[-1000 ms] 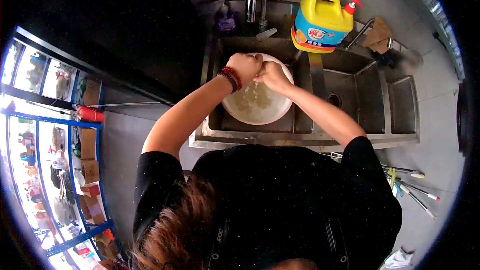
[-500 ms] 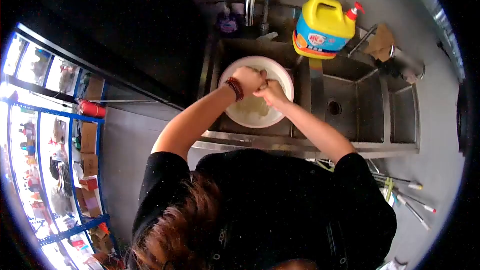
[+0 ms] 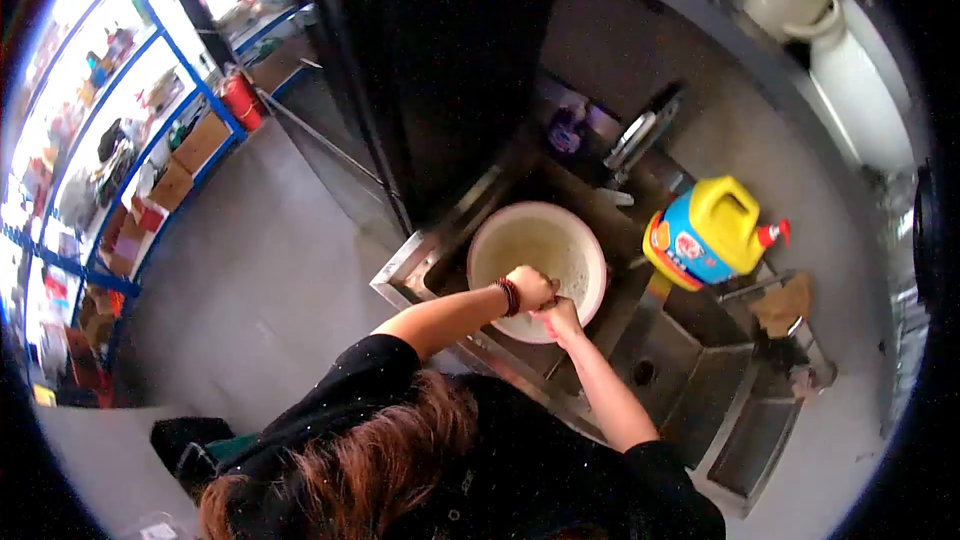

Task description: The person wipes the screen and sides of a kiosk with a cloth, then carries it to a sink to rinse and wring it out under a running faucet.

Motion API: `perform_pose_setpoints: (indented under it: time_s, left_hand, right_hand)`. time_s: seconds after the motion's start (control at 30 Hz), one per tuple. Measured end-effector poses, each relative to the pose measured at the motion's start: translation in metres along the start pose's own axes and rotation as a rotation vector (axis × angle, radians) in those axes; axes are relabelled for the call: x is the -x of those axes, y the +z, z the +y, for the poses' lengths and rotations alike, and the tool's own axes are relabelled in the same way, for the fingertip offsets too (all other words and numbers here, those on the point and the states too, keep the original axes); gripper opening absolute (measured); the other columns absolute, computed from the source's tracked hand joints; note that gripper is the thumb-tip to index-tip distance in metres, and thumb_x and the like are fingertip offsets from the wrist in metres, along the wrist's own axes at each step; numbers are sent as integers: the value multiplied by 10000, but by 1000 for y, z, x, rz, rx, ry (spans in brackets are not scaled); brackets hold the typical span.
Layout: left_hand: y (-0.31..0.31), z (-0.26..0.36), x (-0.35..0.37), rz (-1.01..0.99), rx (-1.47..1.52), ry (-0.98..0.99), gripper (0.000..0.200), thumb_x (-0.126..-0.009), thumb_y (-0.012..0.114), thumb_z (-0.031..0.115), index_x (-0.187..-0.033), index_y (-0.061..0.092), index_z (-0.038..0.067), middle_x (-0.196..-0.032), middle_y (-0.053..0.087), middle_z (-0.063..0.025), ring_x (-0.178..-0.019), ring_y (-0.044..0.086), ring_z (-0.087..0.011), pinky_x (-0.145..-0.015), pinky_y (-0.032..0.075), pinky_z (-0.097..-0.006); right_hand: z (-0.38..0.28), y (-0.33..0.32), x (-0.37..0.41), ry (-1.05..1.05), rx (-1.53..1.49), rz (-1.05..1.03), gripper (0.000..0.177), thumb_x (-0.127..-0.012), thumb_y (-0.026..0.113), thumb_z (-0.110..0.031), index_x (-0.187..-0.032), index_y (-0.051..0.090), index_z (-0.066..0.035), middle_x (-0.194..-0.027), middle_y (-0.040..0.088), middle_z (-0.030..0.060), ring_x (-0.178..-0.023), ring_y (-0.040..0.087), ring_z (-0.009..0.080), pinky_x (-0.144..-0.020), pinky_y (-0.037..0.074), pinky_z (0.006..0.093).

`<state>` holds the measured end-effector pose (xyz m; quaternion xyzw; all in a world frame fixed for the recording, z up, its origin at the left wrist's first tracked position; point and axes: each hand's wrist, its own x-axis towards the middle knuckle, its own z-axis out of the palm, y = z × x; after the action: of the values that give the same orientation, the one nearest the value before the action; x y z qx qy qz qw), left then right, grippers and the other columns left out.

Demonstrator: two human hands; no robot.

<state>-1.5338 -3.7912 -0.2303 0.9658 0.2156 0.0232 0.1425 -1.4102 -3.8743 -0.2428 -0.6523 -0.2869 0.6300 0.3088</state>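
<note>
A round white basin [image 3: 482, 238] with a pinkish rim stands in the left bowl of a steel sink [image 3: 515, 365], with cloudy liquid and some foam inside. My left hand [image 3: 530, 290], with dark red beads at the wrist, is closed over the basin's near part. Close against it, my right hand [image 3: 562, 320] is closed too, at the near right side of the rim. Whatever lies between the fingers is too small to make out.
A yellow jug [image 3: 725, 230] with a red pump stands right of the basin. Behind are a faucet [image 3: 640, 140] and a purple bottle [image 3: 567, 130]. Brown cloth [image 3: 783, 305] lies at the right. Blue shelving [image 3: 165, 40] and a red cylinder [image 3: 241, 102] are far left.
The camera view has turned, so the sink now appears slanted and lower. Both hands have shifted from the basin's middle to its near edge, still together.
</note>
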Motion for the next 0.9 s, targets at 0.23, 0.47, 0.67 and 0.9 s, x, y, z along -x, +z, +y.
perform_pose_setpoints:
  time_s: [0.23,0.47,0.67,0.9]
  left_hand:
    - [-62,10,44,199,94,-246,573,-637,713,171,-1100,425,-8,-1077,479,-202,-832,601,-316,-692,500,-383]
    - [-114,-54,182,425,542,-362,518,-614,739,410,-865,543,1,-813,605,-174,-769,587,-336,-684,474,-394]
    - [-135,-130,356,364,1419,-545,486,-843,532,485,-997,614,32,-790,611,-14,-664,535,-66,-574,427,-216]
    - [-132,-168,524,844,2143,-718,298,-888,465,418,-945,582,149,-734,579,10,-499,465,-98,-430,375,-228]
  right_hand:
    - [-58,9,16,-366,343,-108,367,-640,650,91,-982,521,54,-908,606,79,-854,590,177,-771,486,299]
    - [-144,143,83,-521,248,-283,475,-744,664,-37,-1174,472,17,-973,574,48,-878,553,119,-765,459,235]
    - [-152,310,63,-698,156,-392,246,-876,538,-138,-1094,539,-23,-929,560,6,-861,511,75,-765,421,212]
    - [-151,500,36,-789,203,-548,200,-805,575,1,-1003,548,-14,-882,563,2,-784,510,62,-728,435,210]
